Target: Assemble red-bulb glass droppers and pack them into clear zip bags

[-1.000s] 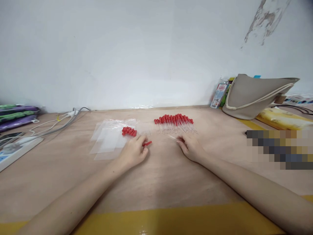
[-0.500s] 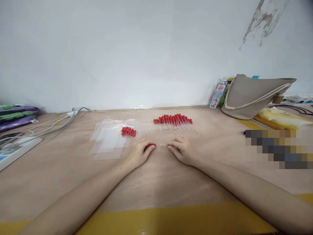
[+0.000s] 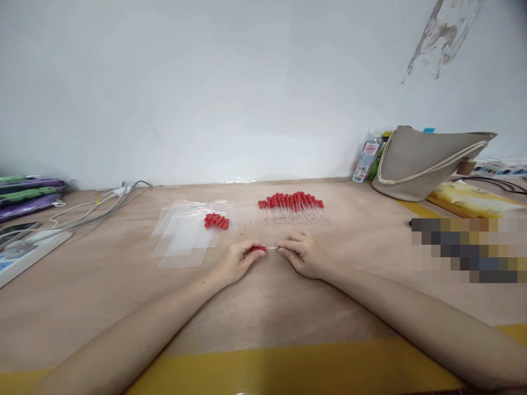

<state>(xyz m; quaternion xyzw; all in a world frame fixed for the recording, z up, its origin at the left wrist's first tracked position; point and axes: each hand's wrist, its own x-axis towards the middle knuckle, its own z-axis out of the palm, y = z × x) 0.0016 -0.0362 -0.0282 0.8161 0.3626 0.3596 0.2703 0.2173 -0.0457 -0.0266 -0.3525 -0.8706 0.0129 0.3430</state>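
My left hand (image 3: 237, 262) pinches a red rubber dropper bulb (image 3: 258, 249) just above the table. My right hand (image 3: 302, 255) grips a thin clear dropper tube (image 3: 272, 248), its end meeting the bulb's open end; how deep it sits inside I cannot tell. Behind my hands lies a row of droppers with red bulbs (image 3: 292, 202), their clear tubes pointing toward me. A small pile of loose red bulbs (image 3: 216, 221) rests farther left, and loose clear tubes (image 3: 242, 216) lie between that pile and the row.
Overlapping clear plastic sheets or bags (image 3: 181, 244) lie left of the bulbs. A power strip (image 3: 37, 252) with cables stands at far left, near purple and green packages (image 3: 31, 195). On the right are a grey bag (image 3: 424, 162), a bottle (image 3: 366, 159) and a yellow packet (image 3: 473, 200).
My hands have come closer together and slightly nearer to me. The gap between the red bulb and the clear tube has closed.
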